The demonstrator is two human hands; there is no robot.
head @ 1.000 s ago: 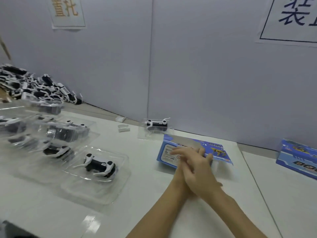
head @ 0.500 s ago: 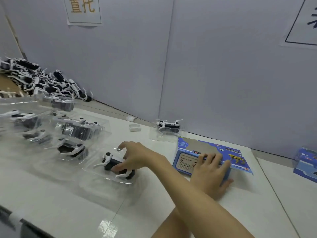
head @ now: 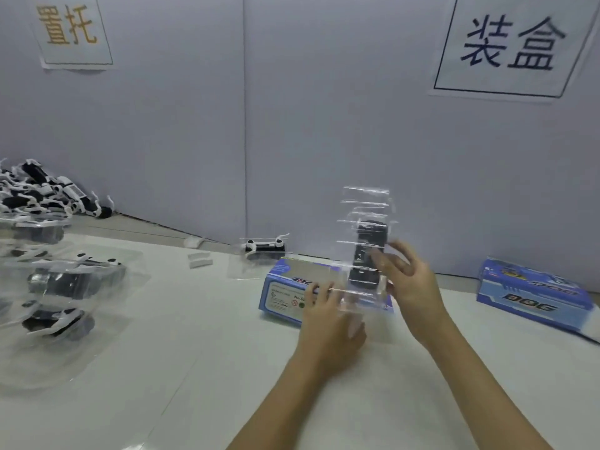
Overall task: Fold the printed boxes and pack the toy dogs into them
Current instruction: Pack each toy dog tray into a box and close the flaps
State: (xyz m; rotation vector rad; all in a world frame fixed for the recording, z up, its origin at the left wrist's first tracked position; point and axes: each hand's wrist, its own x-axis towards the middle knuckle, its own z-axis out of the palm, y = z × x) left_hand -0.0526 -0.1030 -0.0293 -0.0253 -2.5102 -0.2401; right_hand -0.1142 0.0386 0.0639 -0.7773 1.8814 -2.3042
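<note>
Two bare hands meet at center frame over a white tabletop (head: 194, 368): the right hand (head: 412, 287) holds a clear plastic tray (head: 367, 248) upright, its fingers partly curled against the tray's right side, with one black toy dog (head: 368, 254) seated inside, blurred by motion. The left hand (head: 328, 323) rests on the near end of one blue printed box (head: 285, 287) lying on the tabletop just below the tray, its fingers bent over the box's edge. A second blue box (head: 532, 293) marked "DOG" sits at right of frame, well apart. One more tray with a black-and-white dog (head: 264, 246) stands against the grey partition behind the first box. At left, several trayed dogs (head: 74, 280) overlap, too blurred to count exactly, and a loose heap of toy dogs (head: 42, 193) fills the left edge. Two paper signs (head: 513, 43) hang on the partition, one upper left, one upper right.
</note>
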